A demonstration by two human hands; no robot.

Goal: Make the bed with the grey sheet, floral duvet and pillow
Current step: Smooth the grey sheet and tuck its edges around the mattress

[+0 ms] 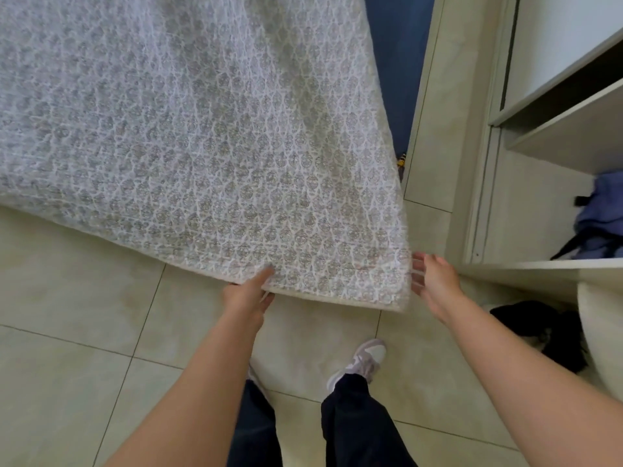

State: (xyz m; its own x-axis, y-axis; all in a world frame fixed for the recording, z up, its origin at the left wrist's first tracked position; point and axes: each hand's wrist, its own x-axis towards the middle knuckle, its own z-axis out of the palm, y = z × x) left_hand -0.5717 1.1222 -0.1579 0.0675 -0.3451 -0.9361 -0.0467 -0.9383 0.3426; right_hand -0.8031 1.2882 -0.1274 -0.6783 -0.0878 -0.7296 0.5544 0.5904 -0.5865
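A thick padded layer with a grey-and-white floral pattern [202, 136] fills the upper left, and its near corner hangs over the tiled floor. My left hand [249, 298] pinches its front edge, thumb on top and fingers underneath. My right hand [435, 281] is at the corner's right side, with straight fingers touching the edge. No grey sheet or pillow is in view.
A blue surface [397, 62] shows beyond the padded layer's right edge. A pale wardrobe [505, 197] with open shelves stands on the right and holds blue clothing [600, 214]. A black object [539, 328] lies on the floor beside a white rounded thing [603, 332]. My shoe [367, 358] stands on beige tiles.
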